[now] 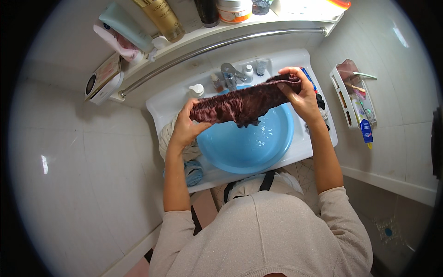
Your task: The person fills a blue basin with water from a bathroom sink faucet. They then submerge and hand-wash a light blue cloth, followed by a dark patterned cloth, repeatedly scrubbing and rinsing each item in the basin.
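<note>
A wet dark maroon garment [244, 103] is stretched out between both hands above a light blue basin [251, 147] of water that sits in a white sink [304, 143]. My left hand [187, 123] grips the garment's left end. My right hand [300, 92] grips its right end, slightly higher and nearer the wall. A fold of the cloth hangs down in the middle, just above the water.
A chrome tap [230, 74] and small bottles stand at the sink's back. Wet cloths [191, 168] lie on the sink's left rim. A shelf above holds bottles and jars [164, 18], with a metal rail [217, 46] below. A white wall rack [353, 99] hangs at right.
</note>
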Available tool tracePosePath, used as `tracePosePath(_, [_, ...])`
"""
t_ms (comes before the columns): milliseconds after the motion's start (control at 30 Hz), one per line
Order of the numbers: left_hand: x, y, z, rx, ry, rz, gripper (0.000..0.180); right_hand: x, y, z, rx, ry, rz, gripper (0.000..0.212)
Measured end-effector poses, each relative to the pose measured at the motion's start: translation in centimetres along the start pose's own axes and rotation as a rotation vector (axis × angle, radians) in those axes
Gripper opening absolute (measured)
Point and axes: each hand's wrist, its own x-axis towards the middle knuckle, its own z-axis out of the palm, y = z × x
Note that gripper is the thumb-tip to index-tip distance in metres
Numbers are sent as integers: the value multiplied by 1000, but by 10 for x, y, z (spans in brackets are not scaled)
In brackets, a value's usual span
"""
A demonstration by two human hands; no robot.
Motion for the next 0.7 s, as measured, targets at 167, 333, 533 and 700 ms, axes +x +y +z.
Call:
tracePosePath(167, [7, -16, -7, 531, 305, 283, 30, 5, 7, -6, -222, -26, -32, 28])
tracePosePath(333, [12, -13, 5, -89, 314, 151, 37, 1, 1, 7, 101, 13, 103, 30])
tracePosePath(533, [19, -14, 52, -378, -170, -50, 46, -21, 48, 56, 263, -249, 203, 53])
tracePosePath(700, [27, -28, 54, -237, -197, -55, 60, -16, 67, 59, -263, -464, 278, 44])
